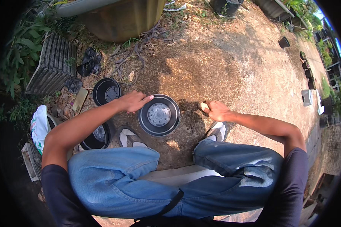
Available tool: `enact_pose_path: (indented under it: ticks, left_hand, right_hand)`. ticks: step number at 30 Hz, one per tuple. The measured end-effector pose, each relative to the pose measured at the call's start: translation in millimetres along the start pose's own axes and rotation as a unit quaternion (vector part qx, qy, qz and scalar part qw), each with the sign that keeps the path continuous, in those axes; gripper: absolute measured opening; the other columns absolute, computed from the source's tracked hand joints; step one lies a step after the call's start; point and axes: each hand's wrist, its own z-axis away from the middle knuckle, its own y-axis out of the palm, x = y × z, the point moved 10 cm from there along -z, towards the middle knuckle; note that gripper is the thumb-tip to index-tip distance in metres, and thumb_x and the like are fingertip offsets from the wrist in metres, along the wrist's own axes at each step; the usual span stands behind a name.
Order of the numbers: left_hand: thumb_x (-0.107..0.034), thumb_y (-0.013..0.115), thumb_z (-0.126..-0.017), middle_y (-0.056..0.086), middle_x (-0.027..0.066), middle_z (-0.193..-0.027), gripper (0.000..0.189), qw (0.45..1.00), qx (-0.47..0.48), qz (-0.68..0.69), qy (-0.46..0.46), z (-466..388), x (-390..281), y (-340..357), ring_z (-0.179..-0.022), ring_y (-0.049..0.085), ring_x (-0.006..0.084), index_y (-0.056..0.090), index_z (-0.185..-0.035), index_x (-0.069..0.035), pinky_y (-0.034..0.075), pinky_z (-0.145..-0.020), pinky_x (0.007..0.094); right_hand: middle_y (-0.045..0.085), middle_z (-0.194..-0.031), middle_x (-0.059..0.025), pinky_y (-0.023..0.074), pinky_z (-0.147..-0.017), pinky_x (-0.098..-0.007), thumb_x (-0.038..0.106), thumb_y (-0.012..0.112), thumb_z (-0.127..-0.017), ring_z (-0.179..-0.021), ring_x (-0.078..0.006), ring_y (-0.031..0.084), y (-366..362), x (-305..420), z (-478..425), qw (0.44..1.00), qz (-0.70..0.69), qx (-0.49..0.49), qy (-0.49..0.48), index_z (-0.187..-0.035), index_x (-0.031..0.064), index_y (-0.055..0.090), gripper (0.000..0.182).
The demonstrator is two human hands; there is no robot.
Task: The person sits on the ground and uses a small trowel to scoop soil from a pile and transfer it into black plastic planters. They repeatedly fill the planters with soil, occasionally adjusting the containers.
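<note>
A round black plastic plant pot [159, 131] stands upright on the ground between my feet, its ridged base with drainage holes visible inside. My left hand [136, 101] is at its upper left rim, one digit laid over the edge and the other fingers curled outside. To the right of the pot, my right hand [217, 110] is closed around a small object with a pale end [203, 107]; most of it is hidden in shadow and by the fingers, so its kind is unclear. Two more black pots, one upper [106, 92] and one lower [100, 134], sit to the left, the lower partly behind my left arm.
A smartphone [80, 100] lies on dry leaves at left, near black plastic bags [90, 62] and corrugated grey sheets [52, 62]. A white printed bag [39, 127] is beside my left elbow. A large planter [116, 25] stands ahead; small pots [284, 42] are far right.
</note>
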Motion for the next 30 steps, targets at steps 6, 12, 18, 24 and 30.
enact_pose_path:
  ticks: [6, 12, 18, 24, 30]
  left_hand:
    - [-0.062, 0.025, -0.107, 0.069, 0.0262, -0.077, 0.080, 0.997, -0.060, -0.037, 0.035, 5.8, -9.5, -8.7, -0.089, 0.070, 0.0441, 0.071, -0.098, 0.003, 0.051, -0.094, 0.0533]
    - [-0.063, 0.026, -0.106, 0.068, 0.0275, -0.077, 0.083, 0.995, -0.073, -0.047, 0.053, 3.3, -5.9, -10.2, -0.088, 0.069, 0.0455, 0.070, -0.085, 0.004, 0.052, -0.091, 0.0541]
    - [-0.061, 0.028, -0.106, 0.067, 0.0264, -0.074, 0.079, 0.993, -0.068, -0.078, 0.050, -4.8, -2.4, -7.1, -0.083, 0.070, 0.0429, 0.070, -0.099, 0.004, 0.053, -0.090, 0.0528]
    - [-0.063, 0.028, -0.105, 0.068, 0.0297, -0.080, 0.081, 0.993, -0.083, -0.071, 0.051, -2.4, -4.2, -9.8, -0.090, 0.069, 0.0469, 0.068, -0.090, 0.005, 0.052, -0.091, 0.0547]
    - [-0.061, 0.031, -0.106, 0.068, 0.0298, -0.086, 0.072, 0.988, -0.108, -0.106, 0.039, 9.1, -11.7, -14.4, -0.092, 0.068, 0.0473, 0.058, -0.123, 0.003, 0.052, -0.090, 0.0561]
  right_hand:
    - [0.066, -0.077, -0.0261, 0.0515, -0.068, -0.0544, 0.040, 0.044, -0.108, -0.075, -0.0434, 0.068, -4.0, -25.9, 5.6, 0.998, 0.037, -0.057, -0.011, -0.128, 0.0013, 0.055, 0.045]
    - [0.068, -0.089, -0.0262, 0.0531, -0.080, -0.0543, 0.040, 0.041, -0.109, -0.088, -0.0425, 0.069, -13.6, -22.2, 16.8, 0.998, 0.044, -0.021, 0.031, -0.127, 0.0000, 0.053, 0.046]
    - [0.068, -0.087, -0.0254, 0.0529, -0.080, -0.0543, 0.041, 0.041, -0.109, -0.086, -0.0416, 0.070, -19.1, -21.9, 20.7, 0.999, 0.019, 0.003, 0.048, -0.130, -0.0005, 0.052, 0.048]
    - [0.068, -0.098, -0.0253, 0.0486, -0.090, -0.0554, 0.046, 0.041, -0.109, -0.099, -0.0412, 0.067, -22.3, -33.2, 19.7, 0.999, -0.053, -0.011, 0.000, -0.132, -0.0011, 0.054, 0.054]
    - [0.068, -0.106, -0.0249, 0.0469, -0.093, -0.0542, 0.046, 0.042, -0.108, -0.105, -0.0400, 0.065, -45.2, -29.7, 38.5, 0.999, -0.031, 0.014, 0.025, -0.135, 0.0002, 0.055, 0.054]
